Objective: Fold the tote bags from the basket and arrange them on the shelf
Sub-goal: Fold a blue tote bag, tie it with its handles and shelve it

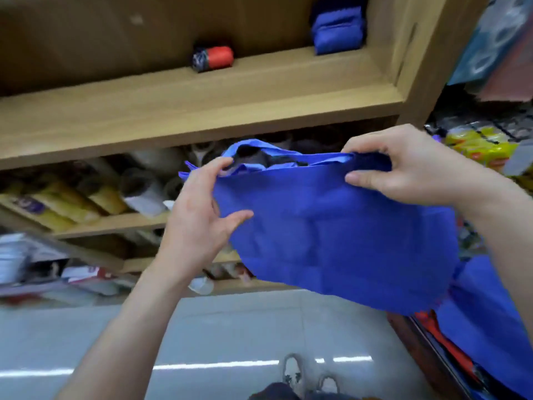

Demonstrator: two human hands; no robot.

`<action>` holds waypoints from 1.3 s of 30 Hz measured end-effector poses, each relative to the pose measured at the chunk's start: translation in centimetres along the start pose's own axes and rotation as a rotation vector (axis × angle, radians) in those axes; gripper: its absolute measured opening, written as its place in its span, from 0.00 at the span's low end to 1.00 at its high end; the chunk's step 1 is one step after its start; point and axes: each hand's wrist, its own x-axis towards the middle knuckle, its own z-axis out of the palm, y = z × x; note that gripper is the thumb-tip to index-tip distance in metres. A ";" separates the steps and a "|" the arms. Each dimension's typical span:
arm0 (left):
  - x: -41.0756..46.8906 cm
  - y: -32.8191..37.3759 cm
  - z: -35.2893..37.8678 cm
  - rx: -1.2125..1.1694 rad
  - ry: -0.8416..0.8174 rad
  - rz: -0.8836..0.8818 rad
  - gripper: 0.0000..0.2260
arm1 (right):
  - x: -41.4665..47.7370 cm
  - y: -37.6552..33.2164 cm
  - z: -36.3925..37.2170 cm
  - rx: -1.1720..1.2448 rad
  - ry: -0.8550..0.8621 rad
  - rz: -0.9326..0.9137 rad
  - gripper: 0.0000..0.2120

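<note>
A: Bag first. Material, shape?

B: Blue tote bag (331,232), thin matte cloth, looks non-woven. Soft creases across the front, roughly rectangular, mouth up and gaping. Paler blue handle strap loops over the opening.

A: Where is it?

B: Held in the air in front of the wooden shelf (202,90), level with the lower tiers, touching no board.

A: Left hand?

B: Left hand (202,215) is on the bag's left edge. Fingertips hook over the rim, thumb presses the front panel, cloth pinched between them.

A: Right?

B: Right hand (403,166) is clamped on the top right corner, fingers curled over the rim, thumb flat on the front.

A: Shelf?

B: Light wood grain, thick boards, boxy frame. On the upper board sit a folded blue bag (337,30), a squat padded block at the right end, and a red and black roll (213,57), cylinder shaped, well apart to its left.

A: Lower tiers?

B: Yellow packets (72,203) and grey rolls, blurred.

A: Basket?

B: Can't tell. More blue cloth (490,327) is heaped at lower right, container unclear.

A: Floor?

B: Glossy pale tiles (202,327), light-coloured shoes (294,370) at the bottom edge.
</note>
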 end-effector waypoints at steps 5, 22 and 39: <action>-0.7 -4.6 -4.7 0.118 0.070 -0.152 0.06 | 5.1 -3.2 1.5 0.029 -0.041 -0.073 0.04; 3.3 -21.0 -25.9 0.195 0.608 -0.224 0.07 | 23.0 -14.8 11.6 0.813 0.400 0.152 0.04; 9.6 -30.8 -25.0 0.587 -0.425 -0.100 0.38 | 39.8 -19.8 15.6 0.827 0.895 0.068 0.05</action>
